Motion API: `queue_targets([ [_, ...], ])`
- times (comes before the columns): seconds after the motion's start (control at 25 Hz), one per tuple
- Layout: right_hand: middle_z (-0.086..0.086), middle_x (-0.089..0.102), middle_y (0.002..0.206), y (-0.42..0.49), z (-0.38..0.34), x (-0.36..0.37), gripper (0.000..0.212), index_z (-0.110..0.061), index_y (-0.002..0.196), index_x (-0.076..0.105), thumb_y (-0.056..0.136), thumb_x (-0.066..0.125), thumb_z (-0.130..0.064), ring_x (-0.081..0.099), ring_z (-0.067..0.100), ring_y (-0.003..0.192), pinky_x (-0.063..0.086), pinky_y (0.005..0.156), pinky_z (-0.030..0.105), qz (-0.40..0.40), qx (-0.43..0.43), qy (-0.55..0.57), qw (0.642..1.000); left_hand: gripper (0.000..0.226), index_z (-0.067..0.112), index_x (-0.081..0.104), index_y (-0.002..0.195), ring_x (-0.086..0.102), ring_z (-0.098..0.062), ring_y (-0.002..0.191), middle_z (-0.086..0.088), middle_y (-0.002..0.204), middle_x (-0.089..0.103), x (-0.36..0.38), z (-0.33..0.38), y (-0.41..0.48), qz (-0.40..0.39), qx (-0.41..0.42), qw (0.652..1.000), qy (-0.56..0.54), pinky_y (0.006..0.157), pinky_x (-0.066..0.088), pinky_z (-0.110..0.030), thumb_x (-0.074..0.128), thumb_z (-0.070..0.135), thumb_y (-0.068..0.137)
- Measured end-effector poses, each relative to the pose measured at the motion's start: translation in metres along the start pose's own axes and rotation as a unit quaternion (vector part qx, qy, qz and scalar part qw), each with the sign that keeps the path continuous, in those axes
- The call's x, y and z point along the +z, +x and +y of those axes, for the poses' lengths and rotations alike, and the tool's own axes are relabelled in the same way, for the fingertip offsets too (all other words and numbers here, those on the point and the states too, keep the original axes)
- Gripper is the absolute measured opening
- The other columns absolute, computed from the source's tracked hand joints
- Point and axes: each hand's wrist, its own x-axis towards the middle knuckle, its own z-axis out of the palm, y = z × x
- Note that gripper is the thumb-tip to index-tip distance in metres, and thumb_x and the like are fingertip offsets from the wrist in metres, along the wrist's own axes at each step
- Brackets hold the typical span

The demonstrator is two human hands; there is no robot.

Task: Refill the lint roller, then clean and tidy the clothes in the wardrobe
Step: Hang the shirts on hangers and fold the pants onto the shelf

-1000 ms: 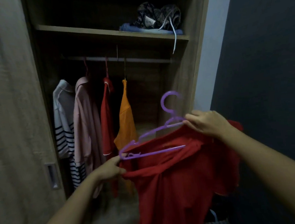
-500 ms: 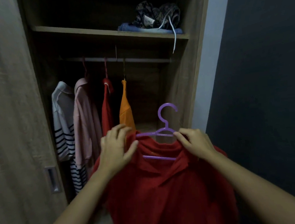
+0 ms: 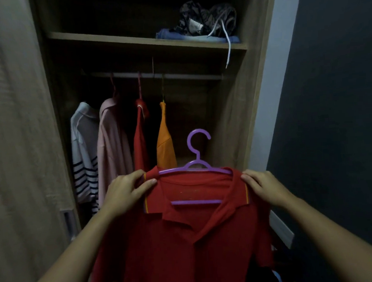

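Shoulders of a red polo shirt [image 3: 188, 240] sit squared on a purple hanger [image 3: 199, 162], held up below the rail [image 3: 186, 75] and on the near side of it. The left hand [image 3: 127, 194] pinches the shirt's left shoulder between thumb and fingers [image 3: 134, 178], right at the hanger's tip. The right hand [image 3: 266, 188] curls over the other shoulder in the same way. Holding both ends likely keeps the cloth from sliding off and the collar level, while the hook stands free and upright, ready to go up to the rail. The open stretch of rail to the right of the orange garment [image 3: 164, 142] looks like the natural spot.

On the rail hang a striped shirt [image 3: 84, 153], a pink shirt [image 3: 114, 146] and a red garment [image 3: 140, 140], then the orange one. All are turned edge-on, so their cuts are hard to read. Above the rail a shelf [image 3: 105, 37] carries a bundle of clothes [image 3: 204, 21] with a white cord dangling — what the bundle holds I cannot tell. The polo's hem is cut off below, the space under the rail is dark, and the lint roller is nowhere in view.
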Motion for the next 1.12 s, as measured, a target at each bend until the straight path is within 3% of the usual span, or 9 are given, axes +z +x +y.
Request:
queue_targets([
  [0.12,0.004,0.053,0.129,0.007,-0.005,0.016,0.037,-0.020,0.130,0.048,0.093,0.047,-0.014,0.049,0.020,0.120,0.039,0.102,0.036,0.037,0.033,-0.016,0.999,0.049,0.026,0.041,0.064,0.060,-0.026,0.068,0.004,0.056,0.053,0.003,0.014,0.000,0.011,-0.038,0.999,0.011,0.056,0.036,-0.032,0.037,0.075,0.074],
  [0.24,0.006,0.051,0.128,0.027,-0.049,0.029,0.039,-0.013,0.133,0.043,0.094,0.048,-0.014,0.050,0.018,0.114,0.037,0.104,0.032,0.049,0.048,0.137,0.988,0.038,0.024,0.052,0.081,0.065,-0.034,0.087,-0.004,0.084,0.069,0.006,0.054,0.004,0.076,-0.077,0.986,0.125,0.061,0.040,-0.035,0.044,0.061,0.086],
  [0.44,0.017,0.048,0.134,0.088,-0.114,0.013,0.048,-0.007,0.139,0.033,0.100,0.029,-0.034,0.051,0.026,0.122,0.036,0.100,0.029,-0.014,0.190,0.561,0.806,0.036,0.018,0.056,0.098,0.069,-0.027,0.079,-0.003,0.091,0.070,0.018,0.132,0.032,0.056,-0.092,0.967,0.229,0.053,0.034,-0.030,0.045,0.052,0.092],
  [0.56,0.007,0.059,0.101,0.125,-0.114,-0.009,0.027,-0.014,0.104,0.054,0.099,0.036,-0.033,0.059,0.015,0.096,0.041,0.086,0.023,0.020,0.201,0.620,0.758,0.043,0.016,0.058,0.095,0.069,-0.027,0.077,-0.004,0.088,0.069,0.012,0.152,0.059,0.077,-0.080,0.967,0.229,0.053,0.033,-0.028,0.048,0.057,0.088],
  [0.64,0.001,0.057,0.084,0.154,-0.109,-0.018,0.024,-0.016,0.083,0.052,0.097,0.041,-0.030,0.055,0.008,0.080,0.040,0.079,0.022,0.034,0.189,0.610,0.769,0.058,0.014,0.056,0.104,0.064,-0.033,0.094,-0.008,0.100,0.067,0.004,0.156,0.083,0.063,-0.082,0.979,0.176,0.061,0.037,-0.032,0.033,0.065,0.089],
  [0.72,-0.001,0.057,0.085,0.182,-0.103,-0.023,0.019,-0.015,0.086,0.054,0.095,0.046,-0.030,0.055,0.008,0.082,0.041,0.083,0.025,0.044,0.165,0.586,0.792,0.063,0.013,0.058,0.106,0.060,-0.039,0.101,-0.013,0.105,0.066,-0.008,0.149,0.113,0.092,-0.099,0.982,0.134,0.070,0.044,-0.039,0.029,0.066,0.089],
  [0.8,-0.003,0.060,0.090,0.205,-0.099,-0.025,0.021,-0.016,0.096,0.055,0.087,0.059,-0.035,0.057,0.010,0.090,0.042,0.086,0.029,0.039,0.136,0.529,0.837,0.055,0.010,0.059,0.107,0.057,-0.043,0.105,-0.019,0.110,0.064,-0.008,0.123,0.153,0.098,-0.128,0.981,0.104,0.081,0.046,-0.042,0.036,0.057,0.092],
  [0.92,-0.003,0.057,0.089,0.245,-0.092,-0.027,0.036,-0.015,0.093,0.053,0.069,0.077,-0.026,0.056,0.011,0.076,0.043,0.063,0.024,0.061,0.105,0.428,0.895,0.045,0.006,0.052,0.121,0.051,-0.041,0.116,-0.021,0.123,0.055,0.012,0.073,0.226,0.053,-0.159,0.986,0.022,0.091,0.044,-0.043,0.052,0.040,0.091],
  [1.12,0.002,0.052,0.073,0.310,-0.082,-0.031,0.022,-0.009,0.081,0.051,0.070,0.056,0.009,0.045,0.013,0.058,0.035,0.039,0.011,0.084,0.092,0.395,0.910,0.075,0.003,0.021,0.145,0.041,-0.035,0.130,-0.022,0.142,0.040,0.034,0.016,0.302,-0.064,-0.220,0.967,-0.108,0.105,0.036,-0.036,0.063,0.020,0.085],
])
